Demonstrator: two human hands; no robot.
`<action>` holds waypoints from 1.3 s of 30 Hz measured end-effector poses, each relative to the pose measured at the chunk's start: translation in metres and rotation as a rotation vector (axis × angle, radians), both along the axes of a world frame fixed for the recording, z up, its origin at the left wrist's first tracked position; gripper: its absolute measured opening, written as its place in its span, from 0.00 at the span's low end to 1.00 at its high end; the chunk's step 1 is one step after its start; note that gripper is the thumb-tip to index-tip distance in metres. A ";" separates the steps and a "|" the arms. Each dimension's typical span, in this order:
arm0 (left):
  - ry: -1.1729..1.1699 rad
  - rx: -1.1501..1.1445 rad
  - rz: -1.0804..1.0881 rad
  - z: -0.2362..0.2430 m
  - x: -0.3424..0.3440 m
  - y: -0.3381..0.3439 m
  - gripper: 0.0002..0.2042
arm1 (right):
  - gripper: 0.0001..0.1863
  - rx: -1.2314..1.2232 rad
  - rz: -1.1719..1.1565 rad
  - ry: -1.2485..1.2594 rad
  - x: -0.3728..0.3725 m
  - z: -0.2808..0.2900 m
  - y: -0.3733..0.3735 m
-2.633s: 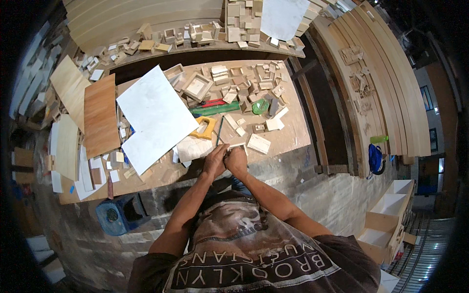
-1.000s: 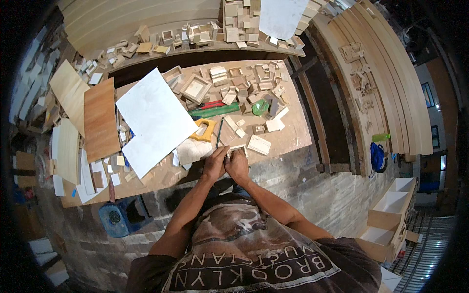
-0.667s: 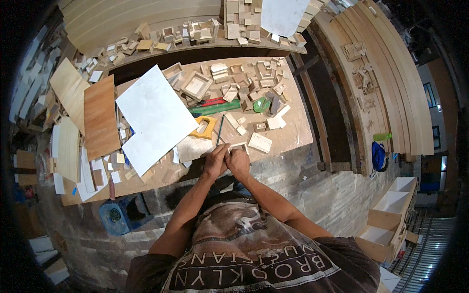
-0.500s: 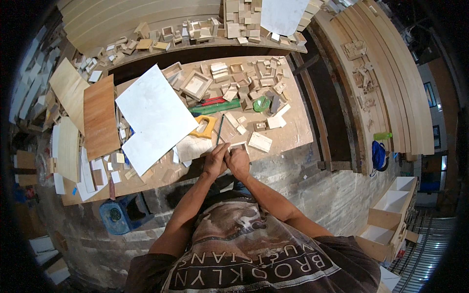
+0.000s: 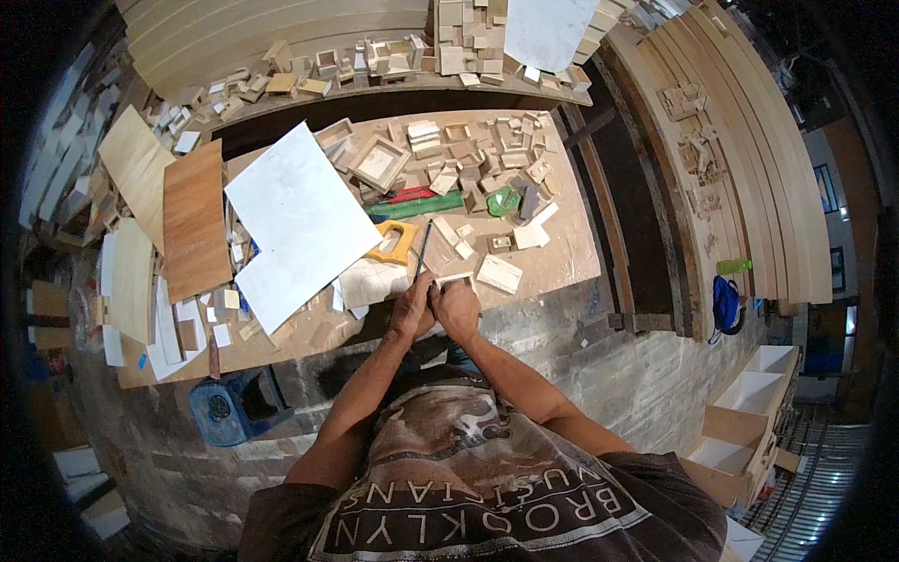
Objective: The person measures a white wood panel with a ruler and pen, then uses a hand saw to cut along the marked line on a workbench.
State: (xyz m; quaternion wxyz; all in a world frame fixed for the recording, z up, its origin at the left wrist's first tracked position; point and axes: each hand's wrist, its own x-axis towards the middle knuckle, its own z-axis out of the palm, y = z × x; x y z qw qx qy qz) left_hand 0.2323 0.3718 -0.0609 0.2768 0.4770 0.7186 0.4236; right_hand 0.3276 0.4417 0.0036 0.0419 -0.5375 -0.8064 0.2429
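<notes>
Close together at the near edge of the workbench [image 5: 552, 281], my two hands are both closed. My left hand [image 5: 411, 310] has its fingers curled, and what is inside them is hidden. A dark pencil [image 5: 424, 247] slants away from its fingertips; whether the fingers grip it I cannot make out. My right hand [image 5: 457, 311] presses against the left, gripping a small pale wooden piece [image 5: 457, 278] whose edge shows beyond the knuckles. A yellow-handled saw [image 5: 393, 244] lies just past the left hand. To the right of the hands rests a small pale wooden block [image 5: 499, 273].
A large white panel [image 5: 300, 225] and a brown plywood sheet [image 5: 195, 220] cover the bench's left side. Small wooden boxes [image 5: 379, 161], a green tape roll [image 5: 503, 200] and offcuts crowd the far side. A blue stool [image 5: 234, 407] stands below left; long boards [image 5: 749, 169] stretch along the right.
The view has shifted very slightly. Both hands stay together at the bench edge, with hardly any visible movement.
</notes>
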 end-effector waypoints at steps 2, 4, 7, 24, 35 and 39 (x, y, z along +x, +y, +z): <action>0.000 -0.018 -0.001 0.003 0.001 -0.001 0.22 | 0.20 -0.011 0.008 -0.063 0.000 0.005 0.000; 0.017 -0.021 0.005 0.011 0.000 -0.003 0.24 | 0.18 -0.022 0.031 -0.125 0.000 0.023 0.001; -0.035 -0.101 -0.010 0.022 0.002 -0.004 0.29 | 0.15 0.155 0.166 0.065 0.008 0.049 0.016; -0.046 -0.157 -0.002 0.043 0.001 -0.004 0.37 | 0.15 0.265 1.038 -0.209 0.005 0.024 0.057; 0.011 -0.056 -0.002 0.033 0.004 -0.004 0.39 | 0.17 -0.085 0.430 0.351 0.071 0.037 0.075; 0.055 0.070 -0.054 0.036 0.002 -0.006 0.36 | 0.23 -0.082 0.345 0.361 0.102 0.023 0.083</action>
